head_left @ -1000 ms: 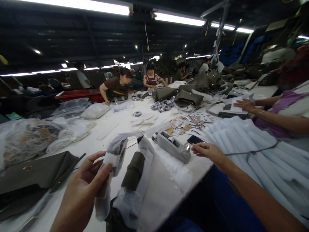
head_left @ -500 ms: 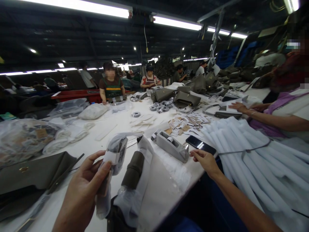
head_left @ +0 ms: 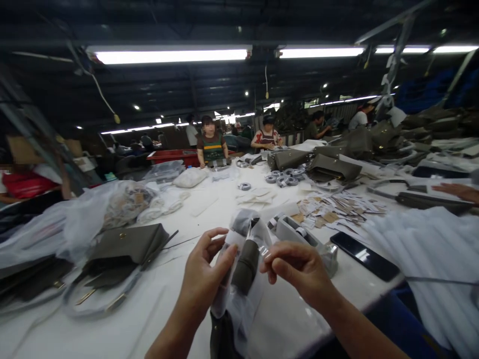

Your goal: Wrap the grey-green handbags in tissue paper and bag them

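Between two hands, over white bench (head_left: 160, 279): bag handle (head_left: 246, 267), partly wrapped. Held on left side by left hand (head_left: 211, 259), thumb and fingers pressed on it. Pinched in right hand (head_left: 294, 269), just beside handle: clear tape (head_left: 265, 249).

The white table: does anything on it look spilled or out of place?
Two things, perhaps. The smartphone lies near the edge of the white table beside the tape dispenser, seemingly personal among work materials. The paper tags lie scattered, overlapping at all angles rather than stacked.

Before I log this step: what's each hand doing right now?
Left hand: closed, holding the wrapped bundle.
Right hand: closed, pinching clear tape.
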Action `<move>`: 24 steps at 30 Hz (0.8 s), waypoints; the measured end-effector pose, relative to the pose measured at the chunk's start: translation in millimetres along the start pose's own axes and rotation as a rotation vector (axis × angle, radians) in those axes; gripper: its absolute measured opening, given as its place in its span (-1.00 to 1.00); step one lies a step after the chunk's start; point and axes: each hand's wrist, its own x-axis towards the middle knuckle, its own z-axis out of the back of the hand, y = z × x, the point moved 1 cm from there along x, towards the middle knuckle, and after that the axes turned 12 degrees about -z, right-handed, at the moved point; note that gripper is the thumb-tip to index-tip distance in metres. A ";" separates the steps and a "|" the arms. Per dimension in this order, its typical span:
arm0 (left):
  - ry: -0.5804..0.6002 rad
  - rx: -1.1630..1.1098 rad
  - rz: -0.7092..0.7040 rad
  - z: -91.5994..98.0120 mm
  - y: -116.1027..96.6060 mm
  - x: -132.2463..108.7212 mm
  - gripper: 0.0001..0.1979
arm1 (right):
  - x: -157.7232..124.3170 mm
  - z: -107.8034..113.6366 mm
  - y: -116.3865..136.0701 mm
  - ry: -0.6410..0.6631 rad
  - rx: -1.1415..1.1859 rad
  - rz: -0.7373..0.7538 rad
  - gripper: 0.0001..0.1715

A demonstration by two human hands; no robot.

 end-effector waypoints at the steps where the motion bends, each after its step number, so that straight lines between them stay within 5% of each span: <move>1: 0.016 0.013 -0.022 0.4 0.5 -0.2 -0.52 | 5.8 -7.4 1.6 0.024 -0.004 -0.008 -0.88; 14: -0.008 0.181 -0.182 0.2 2.1 -4.7 -0.69 | 29.0 -29.5 3.0 -0.332 -0.540 -0.132 -0.58; 24: 0.038 0.115 -0.091 2.3 -2.5 -2.3 -0.62 | 24.8 -16.9 -4.7 -0.176 -0.548 -0.148 -0.78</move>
